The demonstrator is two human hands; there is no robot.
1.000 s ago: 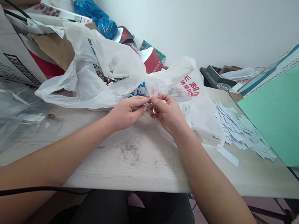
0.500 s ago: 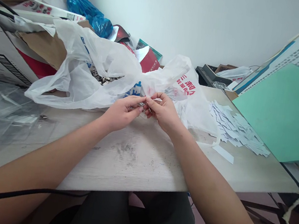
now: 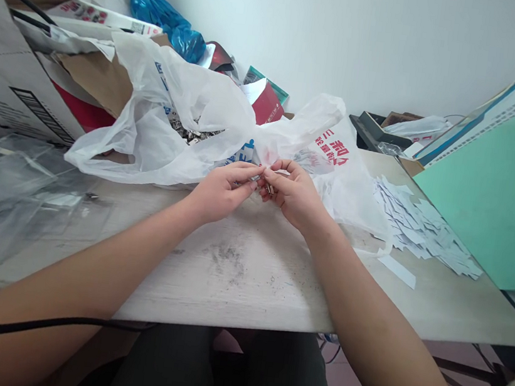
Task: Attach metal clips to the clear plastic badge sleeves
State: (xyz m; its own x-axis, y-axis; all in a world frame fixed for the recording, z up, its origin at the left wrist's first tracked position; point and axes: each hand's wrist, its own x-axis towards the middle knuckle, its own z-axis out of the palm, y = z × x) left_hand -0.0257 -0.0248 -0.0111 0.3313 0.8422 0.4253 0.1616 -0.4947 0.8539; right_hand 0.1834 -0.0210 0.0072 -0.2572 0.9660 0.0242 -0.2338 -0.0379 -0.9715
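Note:
My left hand (image 3: 225,192) and my right hand (image 3: 294,191) meet fingertip to fingertip over the table, just in front of two white plastic bags. Between the right fingers shows a small metal piece (image 3: 270,189), too small to name. The left thumb and forefinger are pinched close to it; what they grip is mostly hidden. Behind the left hand, one plastic bag (image 3: 149,147) lies open with many small metal parts (image 3: 194,134) inside. The other plastic bag (image 3: 346,198), with red print, spreads behind and beside the right hand.
Paper slips (image 3: 424,224) lie heaped at the right, before a green board (image 3: 498,199). Clear plastic sleeves (image 3: 5,198) cover the table's left end. A carton (image 3: 11,78) stands at the back left, near a blue bag (image 3: 166,23). A black cable (image 3: 45,322) crosses my left forearm.
The whole view has shifted, so things appear slightly farther right. Both hands stay together at the same spot before the bags, with only slight finger movement.

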